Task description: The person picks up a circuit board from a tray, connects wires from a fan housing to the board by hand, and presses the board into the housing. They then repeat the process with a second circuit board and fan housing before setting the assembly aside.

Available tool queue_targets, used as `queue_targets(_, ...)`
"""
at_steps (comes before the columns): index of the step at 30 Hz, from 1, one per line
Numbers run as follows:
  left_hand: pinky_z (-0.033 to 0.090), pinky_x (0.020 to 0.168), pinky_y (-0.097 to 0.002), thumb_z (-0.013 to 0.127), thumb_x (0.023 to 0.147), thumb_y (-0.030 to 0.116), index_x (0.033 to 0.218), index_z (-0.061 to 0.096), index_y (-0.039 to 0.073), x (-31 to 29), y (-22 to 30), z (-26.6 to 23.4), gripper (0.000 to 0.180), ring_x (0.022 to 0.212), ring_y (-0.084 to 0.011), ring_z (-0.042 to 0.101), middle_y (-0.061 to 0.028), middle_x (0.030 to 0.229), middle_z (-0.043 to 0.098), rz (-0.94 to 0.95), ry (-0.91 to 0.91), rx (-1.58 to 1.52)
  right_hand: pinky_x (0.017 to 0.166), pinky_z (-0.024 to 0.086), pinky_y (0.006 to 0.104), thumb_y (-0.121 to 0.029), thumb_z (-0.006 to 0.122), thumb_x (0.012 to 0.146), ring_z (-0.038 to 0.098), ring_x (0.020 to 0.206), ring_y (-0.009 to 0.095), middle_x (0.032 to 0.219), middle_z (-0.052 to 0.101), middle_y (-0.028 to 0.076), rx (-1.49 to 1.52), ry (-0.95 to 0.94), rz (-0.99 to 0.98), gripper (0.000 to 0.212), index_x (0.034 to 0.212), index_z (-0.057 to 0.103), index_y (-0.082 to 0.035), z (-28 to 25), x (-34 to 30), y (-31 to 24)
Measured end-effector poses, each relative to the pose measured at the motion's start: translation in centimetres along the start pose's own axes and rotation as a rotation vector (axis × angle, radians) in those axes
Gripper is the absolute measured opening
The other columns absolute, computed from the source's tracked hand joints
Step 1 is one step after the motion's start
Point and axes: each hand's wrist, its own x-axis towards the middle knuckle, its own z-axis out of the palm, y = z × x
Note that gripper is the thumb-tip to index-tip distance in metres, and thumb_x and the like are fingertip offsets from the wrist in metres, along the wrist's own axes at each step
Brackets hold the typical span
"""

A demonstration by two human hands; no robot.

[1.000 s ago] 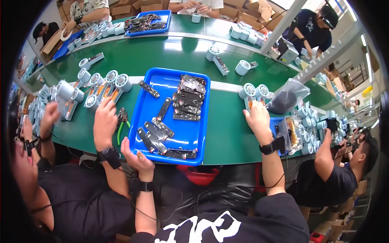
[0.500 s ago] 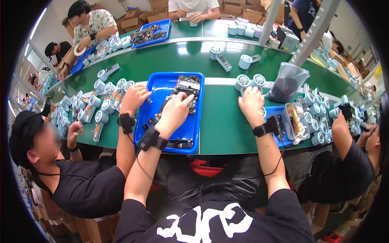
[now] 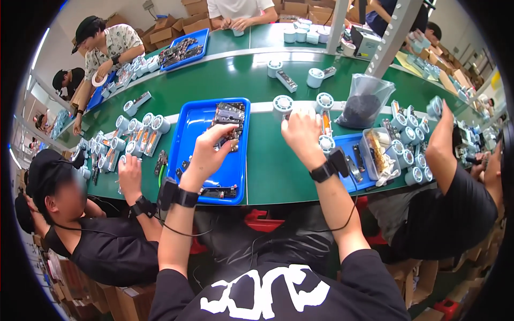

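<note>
My left hand [image 3: 210, 152] is over the right side of a blue tray [image 3: 181, 142], thumb and forefinger apart in a C shape, nothing visible between them. Beneath and beyond it in the tray lie dark circuit boards [image 3: 229, 113]. To the right, my right hand [image 3: 303, 134] has its fingers curled at the near side of a light blue handheld fan [image 3: 282, 105] with a round head; the hand covers its handle. Just right of that hand stands another light blue fan [image 3: 324, 101], with an orange part showing in its open handle.
A clear bag of dark bits [image 3: 364, 104] and a clear tub [image 3: 379, 155] in a second blue tray [image 3: 349, 184] are on the right. Open fan bodies [image 3: 140, 136] crowd the left, near a co-worker's hand [image 3: 130, 174]. Green-handled pliers [image 3: 160, 165] lie beside the tray.
My right hand has moved left, and the fan under it has shifted left too. The left co-worker's hand has withdrawn from the tray's edge. My left hand's thumb and forefinger have spread.
</note>
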Motion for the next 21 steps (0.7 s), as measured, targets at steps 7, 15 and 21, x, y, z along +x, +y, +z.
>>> queue_targets(7, 0.051, 0.055, -0.0271, 0.047, 0.109, 0.023, 0.131, 0.056, -0.003, -3.8, 5.0, 5.4, 0.035, 0.077, -0.0145, 0.067, -0.0089, 0.099, 0.066, -0.606, 0.018, -1.591, 0.075, 0.054, 0.0479, -0.025, 0.071, 0.088, 0.066, 0.084, 0.041, 0.102, 0.063, 0.02, 0.348, -0.083, 0.205, 0.032, 0.101, 0.057, 0.0, -1.1, -8.9, -2.0)
queue_targets(15, 0.055, 0.084, -0.0322, 0.046, 0.109, 0.023, 0.127, 0.057, -0.001, -6.8, 5.6, 10.6, 0.031, 0.096, -0.0198, 0.066, -0.0103, 0.102, 0.067, -0.796, 0.255, -1.661, 0.073, 0.055, 0.0395, -0.013, 0.074, 0.088, 0.067, 0.08, 0.03, 0.095, 0.065, 0.015, 0.541, 0.173, 0.077, 0.031, 0.11, 0.059, 0.001, -2.0, -13.1, -0.5)
queue_targets(21, 0.051, 0.098, -0.0365, 0.048, 0.109, 0.017, 0.127, 0.057, 0.001, -8.9, 10.2, 12.5, 0.027, 0.112, -0.0236, 0.064, -0.0143, 0.117, 0.068, -0.874, 0.503, -1.585, 0.075, 0.054, 0.0261, 0.003, 0.069, 0.09, 0.065, 0.082, 0.011, 0.093, 0.068, 0.006, 1.487, -0.388, 0.426, 0.02, 0.11, 0.064, 0.003, -4.7, -19.4, -2.0)
